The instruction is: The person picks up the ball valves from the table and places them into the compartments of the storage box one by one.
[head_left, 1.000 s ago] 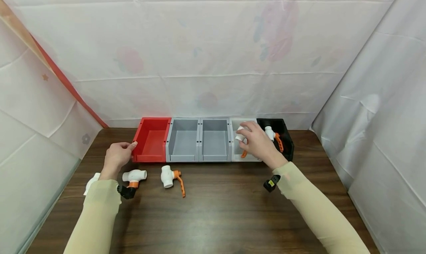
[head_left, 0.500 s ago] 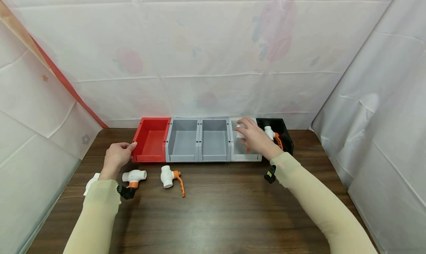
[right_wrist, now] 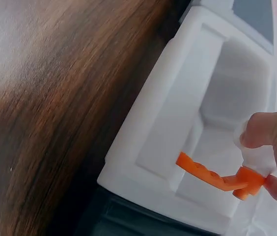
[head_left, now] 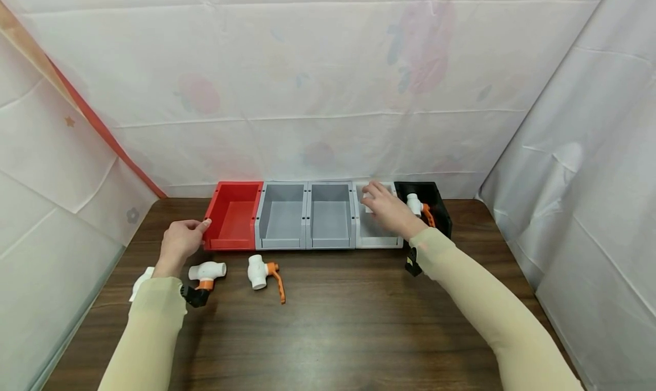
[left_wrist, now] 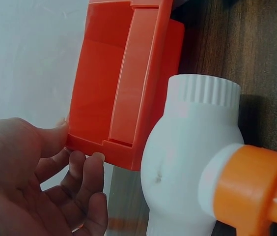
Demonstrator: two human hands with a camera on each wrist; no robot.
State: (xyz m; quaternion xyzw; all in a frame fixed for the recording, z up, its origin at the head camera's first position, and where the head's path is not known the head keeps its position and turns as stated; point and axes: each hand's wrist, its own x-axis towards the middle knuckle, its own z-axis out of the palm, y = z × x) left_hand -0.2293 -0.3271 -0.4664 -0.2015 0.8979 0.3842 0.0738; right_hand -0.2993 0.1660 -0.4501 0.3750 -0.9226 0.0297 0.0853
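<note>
At the left end of the bin row, my left hand (head_left: 180, 244) pinches the side wall of the red bin (head_left: 236, 217), thumb on top and fingertips underneath. My right hand (head_left: 390, 210) reaches into the white bin (head_left: 379, 245). Thumb and fingers there hold a white ball valve (right_wrist: 259, 156) by its body, its orange handle (right_wrist: 207, 176) pointing to the bin's front; the hand hides most of it in the head view. Just below my left hand lies another ball valve (head_left: 207, 270), large in the left wrist view. A further ball valve (head_left: 258, 272) lies to its right.
Two grey bins (head_left: 281, 245) stand between the red and white ones. The black bin (head_left: 445, 231) at the right end contains a ball valve (head_left: 414, 205). A white piece (head_left: 140, 283) is partly hidden by my left sleeve. A white curtain (head_left: 318, 95) hangs behind the table.
My right hand has gone lower and slightly back into the white bin with the ball valve. My left hand has stayed on the red bin.
</note>
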